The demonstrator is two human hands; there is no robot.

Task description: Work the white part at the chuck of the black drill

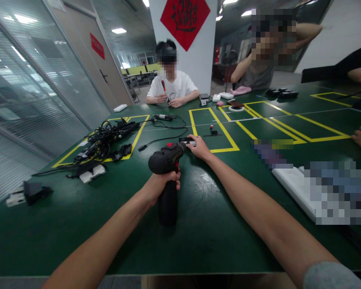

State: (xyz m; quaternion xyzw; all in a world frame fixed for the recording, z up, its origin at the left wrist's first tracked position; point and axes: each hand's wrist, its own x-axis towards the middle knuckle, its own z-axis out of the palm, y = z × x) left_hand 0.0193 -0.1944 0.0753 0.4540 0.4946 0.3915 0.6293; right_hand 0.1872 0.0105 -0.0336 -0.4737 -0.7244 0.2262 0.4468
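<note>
A black cordless drill [163,161] with red accents stands over the green table, its chuck pointing away and to the right. Wrapped around its handle is my left hand [165,180], a finger close to the red trigger. Just beyond the chuck, my right hand [201,149] is closed on a small black-and-white part [187,140] low over the tabletop. The drill tip meets or nearly meets this part; the exact contact is too small to tell. My right fingers partly cover the part.
Tangled black cables [106,138] lie at left inside yellow tape, with black-and-white pieces [92,172] nearby. One loose cable [168,138] runs behind the drill. Small dark bits [214,133] sit beyond my right hand. Across the table, a person [174,86] holds a screwdriver [163,86]; others sit at right.
</note>
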